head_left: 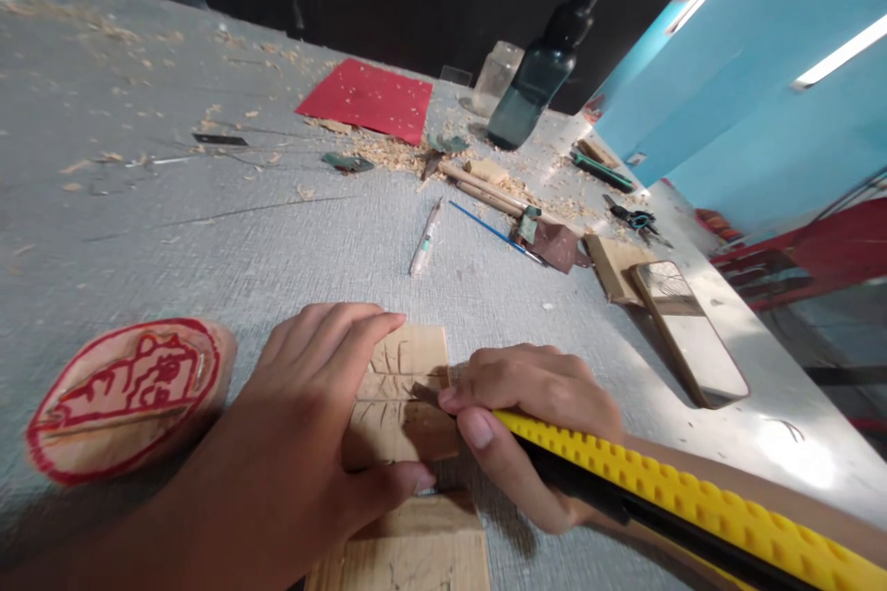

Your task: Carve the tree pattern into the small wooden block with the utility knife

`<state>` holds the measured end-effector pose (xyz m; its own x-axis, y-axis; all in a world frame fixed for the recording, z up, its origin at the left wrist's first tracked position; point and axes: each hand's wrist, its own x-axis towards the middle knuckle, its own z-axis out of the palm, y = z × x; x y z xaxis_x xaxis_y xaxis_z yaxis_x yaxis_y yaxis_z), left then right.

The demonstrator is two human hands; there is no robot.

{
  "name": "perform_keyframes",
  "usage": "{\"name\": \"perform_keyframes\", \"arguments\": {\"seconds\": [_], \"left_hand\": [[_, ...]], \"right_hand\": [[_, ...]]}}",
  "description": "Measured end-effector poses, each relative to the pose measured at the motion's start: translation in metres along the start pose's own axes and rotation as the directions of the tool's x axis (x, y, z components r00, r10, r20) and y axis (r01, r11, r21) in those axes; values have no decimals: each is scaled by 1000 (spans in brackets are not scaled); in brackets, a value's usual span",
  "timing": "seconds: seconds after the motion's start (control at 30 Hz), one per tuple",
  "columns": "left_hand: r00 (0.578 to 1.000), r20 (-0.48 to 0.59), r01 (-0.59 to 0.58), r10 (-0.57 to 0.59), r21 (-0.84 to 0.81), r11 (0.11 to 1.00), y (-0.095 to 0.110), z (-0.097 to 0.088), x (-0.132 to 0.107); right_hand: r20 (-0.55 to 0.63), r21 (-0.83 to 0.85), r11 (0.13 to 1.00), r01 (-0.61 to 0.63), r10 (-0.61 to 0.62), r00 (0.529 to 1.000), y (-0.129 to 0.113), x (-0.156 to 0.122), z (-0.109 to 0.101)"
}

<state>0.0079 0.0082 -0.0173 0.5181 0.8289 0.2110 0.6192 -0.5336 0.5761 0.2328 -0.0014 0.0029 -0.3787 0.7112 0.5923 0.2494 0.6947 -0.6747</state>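
Note:
A small wooden block [424, 346] with carved lines lies on the table, and my left hand [311, 406] grips it from the left, fingers over its far edge and thumb along the near side. My right hand [533, 397] is closed around a yellow and black utility knife [624, 471]. The blade tip rests at the carved surface, near the middle of the block. Just nearer to me lies another piece of wood [416, 554]. To the left of my left hand sits an oval wooden plaque [131, 397] with a red painted design.
Further back are a white pen [426, 240], a thin blue brush [492, 231], wood shavings [394, 154], a red sheet [374, 97] and a dark bottle [540, 74]. At right, a phone [693, 332] leans on a wood block [613, 268]; pliers [634, 217] lie beyond.

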Motion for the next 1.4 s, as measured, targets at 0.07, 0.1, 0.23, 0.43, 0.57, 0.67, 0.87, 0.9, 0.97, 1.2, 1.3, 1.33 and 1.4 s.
{"name": "perform_keyframes", "arguments": {"seconds": [0.07, 0.1, 0.23, 0.43, 0.57, 0.67, 0.87, 0.9, 0.97, 1.2, 1.3, 1.33, 1.4], "left_hand": [[1000, -1, 0, 0, 3, 1000, 0, 0, 1], [1000, 3, 1, -1, 4, 1000, 1, 0, 1], [1000, 16, 10, -10, 11, 1000, 2, -1, 1], [1000, 2, 9, -9, 2, 1000, 1, 0, 0], [1000, 17, 11, -11, -2, 1000, 1, -2, 0], [999, 25, 31, -30, -12, 999, 2, -3, 0], [999, 40, 37, -36, -19, 999, 4, -5, 1], [998, 41, 43, -42, -18, 999, 4, -5, 1], [998, 37, 45, -45, -20, 999, 4, -5, 0], [999, 35, 34, -33, -12, 999, 3, -4, -1], [999, 36, 30, -30, 6, 1000, 2, -3, 0], [999, 34, 28, -28, 7, 1000, 2, -3, 0], [999, 26, 24, -24, 3, 1000, 3, -3, 1]], "right_hand": [[-10, -20, 1000, -16, 16, 1000, 0, 0, 0], [-11, -18, 1000, -21, 21, 1000, 0, 0, 0], [-14, 17, 1000, -8, 8, 1000, -1, 0, 0], [-28, 7, 999, -34, 35, 999, 0, -2, 1], [-24, 17, 999, -30, 31, 999, -2, -1, 1], [4, -4, 999, -39, 39, 999, -3, 0, 0], [15, -20, 1000, -14, 14, 1000, -3, 0, -3], [22, -28, 999, -15, 16, 1000, -3, 0, -3], [10, -28, 999, -37, 37, 999, -3, 0, -3], [13, -37, 998, -49, 50, 999, -6, -2, -4], [14, -27, 998, -57, 57, 998, -5, 0, -5], [12, -18, 998, -55, 55, 998, -4, 1, -4], [6, 0, 999, -52, 52, 999, -2, 1, -2]]}}
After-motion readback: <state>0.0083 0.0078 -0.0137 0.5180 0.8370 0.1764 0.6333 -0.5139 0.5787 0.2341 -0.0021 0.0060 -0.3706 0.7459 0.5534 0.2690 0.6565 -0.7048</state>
